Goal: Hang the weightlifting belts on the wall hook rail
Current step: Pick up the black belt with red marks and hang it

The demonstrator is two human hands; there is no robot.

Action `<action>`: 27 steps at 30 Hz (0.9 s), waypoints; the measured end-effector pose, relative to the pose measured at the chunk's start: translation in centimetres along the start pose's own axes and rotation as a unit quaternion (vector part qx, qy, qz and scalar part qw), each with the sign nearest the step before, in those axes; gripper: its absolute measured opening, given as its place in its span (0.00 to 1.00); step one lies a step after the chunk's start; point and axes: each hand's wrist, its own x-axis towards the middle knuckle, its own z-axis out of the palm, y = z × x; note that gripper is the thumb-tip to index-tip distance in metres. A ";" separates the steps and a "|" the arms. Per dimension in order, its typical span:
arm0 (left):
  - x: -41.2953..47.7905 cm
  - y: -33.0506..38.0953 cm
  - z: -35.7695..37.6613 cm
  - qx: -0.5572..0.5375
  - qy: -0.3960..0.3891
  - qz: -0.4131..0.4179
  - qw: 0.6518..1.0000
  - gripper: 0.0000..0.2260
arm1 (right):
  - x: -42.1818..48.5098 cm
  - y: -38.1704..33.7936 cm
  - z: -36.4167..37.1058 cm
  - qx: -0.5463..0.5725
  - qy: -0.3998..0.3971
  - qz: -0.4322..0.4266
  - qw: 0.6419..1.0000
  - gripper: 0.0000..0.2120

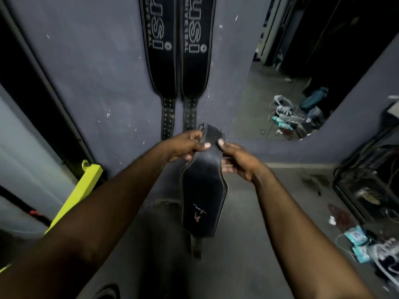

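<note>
Right, head view. Left grip [185,145] pinches upper left edge of black belt [203,190], thumb on front face, fingers curled behind. Right grip [235,160] pinches opposite edge, thumb tip on front, fingers underneath. Belt doubled over: folded top pokes up just above both grips, wide body hangs below them, red mark near lower end. Beyond, left hung belt [158,61] and right hung belt [197,61] side by side against grey wall [86,72]. Yellow bar [75,190] slants at left.
</note>
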 end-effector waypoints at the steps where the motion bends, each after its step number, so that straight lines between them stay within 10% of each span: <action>1: -0.4 0.5 0.2 0.004 -0.015 0.017 1.000 0.07 | 0.3 -1.8 0.0 -0.016 0.041 -0.024 0.999 0.14; 12: -4.5 11.4 -3.7 -0.032 0.126 0.151 0.980 0.07 | -1.5 -9.8 2.7 -0.124 0.001 -0.230 0.965 0.12; 27: -8.9 16.6 -7.5 0.065 0.275 0.360 0.889 0.09 | -3.6 -24.1 9.1 -0.144 0.153 -0.489 0.847 0.11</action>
